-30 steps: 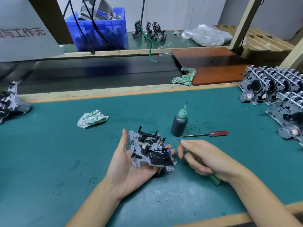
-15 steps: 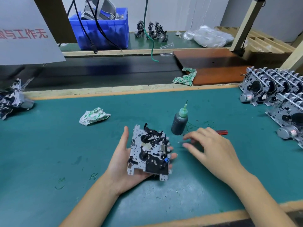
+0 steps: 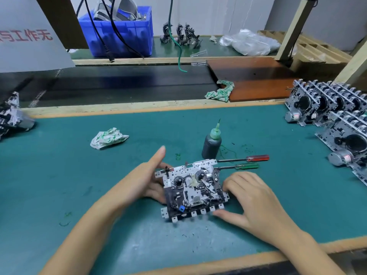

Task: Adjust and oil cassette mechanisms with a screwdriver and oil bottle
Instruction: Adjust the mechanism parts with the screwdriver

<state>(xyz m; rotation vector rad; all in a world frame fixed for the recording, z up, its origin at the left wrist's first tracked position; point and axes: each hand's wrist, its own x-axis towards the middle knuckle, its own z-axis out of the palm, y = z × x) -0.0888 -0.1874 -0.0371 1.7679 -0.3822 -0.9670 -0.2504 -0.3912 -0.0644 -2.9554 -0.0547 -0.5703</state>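
Gripping cassette mechanism (image 3: 193, 190) edges — left hand (image 3: 148, 180), right hand (image 3: 251, 199)

Even, soft overhead light; slight motion blur, wide-angle bending at edges.

We see only our two forearms and our hands, which come into view from the bottom edge. Both forearms are bare to the frame's edge, so no sleeve or cuff shows. Our left hand (image 3: 146, 180) wears no glove, ring, or watch, and no band sits at its wrist. Our right hand (image 3: 256, 201) is bare in the same way, with an unadorned wrist. The fingernails that show are short and unpainted. The left hand looks slightly blurred.
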